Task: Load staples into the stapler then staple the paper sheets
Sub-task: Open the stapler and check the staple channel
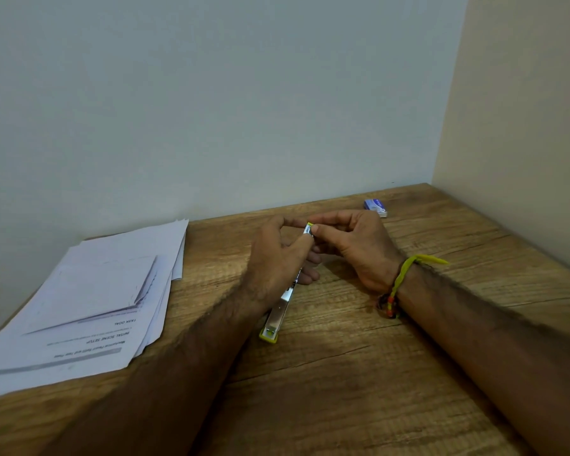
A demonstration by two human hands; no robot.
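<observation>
The stapler point(282, 311) lies near the middle of the desk point(359, 373), a slim metal body with yellow-green ends, running from a near end that rests on the wood up and away to a far end held between both hands. Its middle stretch is hidden behind the left hand point(277, 258). That hand curls around the stapler from the left, thumb and forefinger closing on the far tip, the lower fingers tucked under the body. The right hand point(359, 245) comes in from the right and pinches the same far tip between thumb and forefinger — its other fingers are bent loosely behind. Whether a strip of staples sits between the fingertips cannot be told; the tip shows only a small bright patch of metal and yellow-green.

A yellow-green band point(405, 274) circles the right wrist, with a darker beaded thread just below it. Both forearms stretch in from the near edge of the desk.

The papers point(89, 307) lie in a loose, fanned pile at the left edge, printed text facing away, one sheet on top folded up along a crease. They are well apart from the stapler. A small blue-and-white box point(375, 207) sits close to the far right corner — just beyond the right hand, not touching it.
</observation>
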